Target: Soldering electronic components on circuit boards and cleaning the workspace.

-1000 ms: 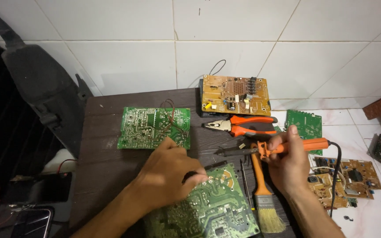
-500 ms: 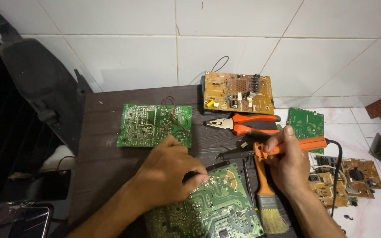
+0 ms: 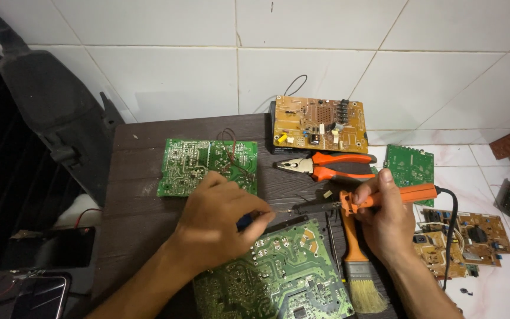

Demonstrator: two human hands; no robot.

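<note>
gripping orange soldering iron (image 3: 385, 198) in right hand (image 3: 385, 218), fingers clenched round handle, tip pointing left toward left hand (image 3: 219, 221). left fingers pinch small dark-blue tool (image 3: 244, 222), over top edge of green circuit board (image 3: 273, 274) on worktop (image 3: 137, 207). pliers (image 3: 326, 167) just beyond fingers, brush (image 3: 358, 266) under right hand.

From my remote seat I find two screens and nothing else of that sort, no packages, labels or signs. Both lie left of the dark wooden table (image 3: 149, 177), off its lower left corner. The nearer one is a flat black rectangular phone screen (image 3: 51, 248), dark and unlit. Just below it, farther from the table, sits a second phone screen (image 3: 22, 295), also dark, rounded at the corners, with a glossy face that catches pale reflections.
</note>
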